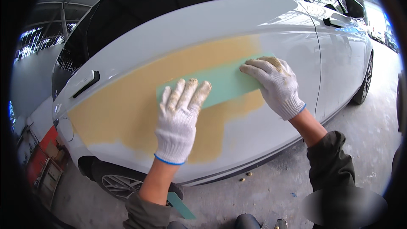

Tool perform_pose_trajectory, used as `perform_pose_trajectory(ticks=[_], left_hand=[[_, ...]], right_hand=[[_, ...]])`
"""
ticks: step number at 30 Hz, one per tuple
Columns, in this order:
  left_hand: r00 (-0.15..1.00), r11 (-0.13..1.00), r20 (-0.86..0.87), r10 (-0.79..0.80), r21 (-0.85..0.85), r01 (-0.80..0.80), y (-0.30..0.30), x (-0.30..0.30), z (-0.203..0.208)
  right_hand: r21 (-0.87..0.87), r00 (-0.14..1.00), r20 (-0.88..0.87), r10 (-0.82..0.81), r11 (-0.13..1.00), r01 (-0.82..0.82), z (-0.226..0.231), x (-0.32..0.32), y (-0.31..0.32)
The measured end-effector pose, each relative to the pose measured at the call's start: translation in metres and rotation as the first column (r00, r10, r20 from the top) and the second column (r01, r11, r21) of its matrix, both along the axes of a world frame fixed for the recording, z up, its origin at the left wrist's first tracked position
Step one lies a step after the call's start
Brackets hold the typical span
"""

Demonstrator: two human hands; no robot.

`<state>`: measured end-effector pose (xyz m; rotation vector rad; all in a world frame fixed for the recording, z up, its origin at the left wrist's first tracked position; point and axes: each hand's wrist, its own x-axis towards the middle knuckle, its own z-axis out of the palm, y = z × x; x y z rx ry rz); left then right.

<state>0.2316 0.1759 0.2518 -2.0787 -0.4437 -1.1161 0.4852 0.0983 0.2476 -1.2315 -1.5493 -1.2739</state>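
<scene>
A long light-green strip, which looks like sandpaper or a sanding board (231, 80), lies slantwise across a tan filler patch (114, 106) on the white car door (275, 106). My left hand (179, 114), in a white knitted glove with a blue cuff edge, rests on the strip's left end with its fingers spread and flat. At the other end, my right hand (273, 80), gloved alike, curls its fingers over the strip. Tan dust marks both gloves' fingers. The strip's underside and the right thumb are hidden.
A second green strip (181, 205) is down by the rear wheel (121, 184). Door handles (87, 84) and a side mirror (355, 8) jut out from the car. Small crumbs (249, 174) lie on the concrete floor (263, 195). A red object (42, 146) stands at left.
</scene>
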Motion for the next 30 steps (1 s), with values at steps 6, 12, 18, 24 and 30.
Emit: perform_pose_trajectory(ticks=[6,12,18,24,30], left_hand=[[1.0,0.995,0.0,-0.005,0.099,0.005,0.038,0.009,0.038],[1.0,0.989,0.016,0.005,0.145,-0.007,0.044,0.011,0.046],[0.999,0.995,-0.003,-0.051,0.088,0.051,0.052,0.018,0.049],[1.0,0.997,0.016,-0.024,0.078,0.023,0.055,0.018,0.049],[0.999,0.998,0.016,-0.03,0.064,0.029,0.054,0.017,0.05]], right_hand=[[0.101,0.998,-0.06,-0.005,0.995,0.011,0.02,0.005,0.039],[0.079,0.996,-0.086,0.017,0.997,-0.01,0.027,0.01,0.053],[0.091,0.997,-0.071,-0.016,0.996,0.022,0.03,0.015,0.056],[0.074,0.996,-0.091,0.008,0.997,-0.001,0.031,0.015,0.061],[0.094,0.996,-0.09,0.025,0.995,-0.016,0.031,0.013,0.061]])
